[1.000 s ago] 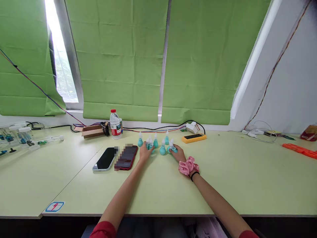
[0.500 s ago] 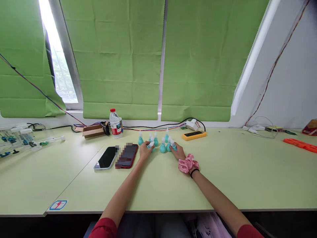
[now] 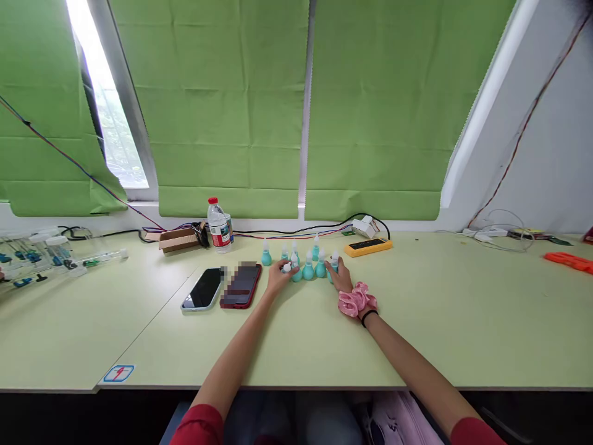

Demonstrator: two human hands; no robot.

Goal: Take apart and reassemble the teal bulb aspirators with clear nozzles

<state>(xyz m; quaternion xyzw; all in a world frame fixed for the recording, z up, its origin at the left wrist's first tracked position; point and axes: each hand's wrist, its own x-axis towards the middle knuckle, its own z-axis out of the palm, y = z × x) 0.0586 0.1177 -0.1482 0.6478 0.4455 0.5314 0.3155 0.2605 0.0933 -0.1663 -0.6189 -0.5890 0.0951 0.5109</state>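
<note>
Several small teal bulb bottles with pointed white tips stand in a loose cluster on the table, among them one bulb bottle [image 3: 308,270] at the front. My left hand [image 3: 278,279] is closed at the cluster's left side, its fingers against a teal bulb bottle [image 3: 297,274]. A small round white piece [image 3: 286,267] shows at those fingers; what it belongs to is unclear. On the right, my right hand [image 3: 341,278] grips another bulb bottle [image 3: 331,272], upright and partly covered by the fingers. A further bulb bottle [image 3: 266,256] stands apart at the far left.
Two phones, a white-edged phone [image 3: 202,289] and a red-edged phone [image 3: 241,286], lie left of my left hand. Behind are a water bottle [image 3: 219,228], a cardboard box [image 3: 178,240], cables and a yellow device [image 3: 368,247]. Clear tubes [image 3: 60,250] lie far left, an orange tool [image 3: 569,262] far right.
The bottle in my right hand has gone from tilted to upright. At my left hand, a bottle now stands upright beside the fingers. The whole view has shifted slightly.
</note>
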